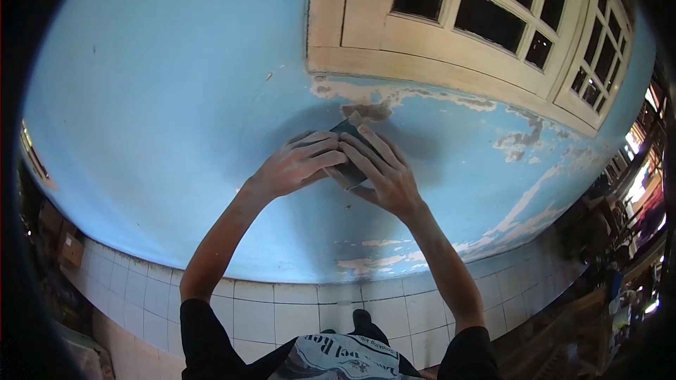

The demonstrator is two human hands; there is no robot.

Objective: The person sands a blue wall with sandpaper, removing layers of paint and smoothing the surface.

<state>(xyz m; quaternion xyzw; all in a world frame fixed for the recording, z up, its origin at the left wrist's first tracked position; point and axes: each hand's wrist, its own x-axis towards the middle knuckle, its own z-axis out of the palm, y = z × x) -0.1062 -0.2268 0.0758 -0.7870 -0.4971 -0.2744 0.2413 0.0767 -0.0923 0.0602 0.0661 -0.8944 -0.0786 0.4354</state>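
Both hands are on a dark, folded sheet of sandpaper [357, 173], which lies against the light blue wall [176, 112]. My left hand [301, 160] grips it from the left, fingers bent and closed over its edge. From the right, my right hand [384, 172] holds the same sheet with its fingers pressed over the front. The fingertips of the two hands nearly meet in the middle. Just above them is a peeled patch [370, 110] of bare grey and whitish plaster. The side of the sheet facing the wall is hidden.
A cream window frame [422, 63] with dark panes sits above, to the right. More flaked paint [521, 144] runs along the wall on the right. White floor tiles [253, 313] lie below. A cardboard box [70, 249] stands at the far left; blurred clutter fills the right edge.
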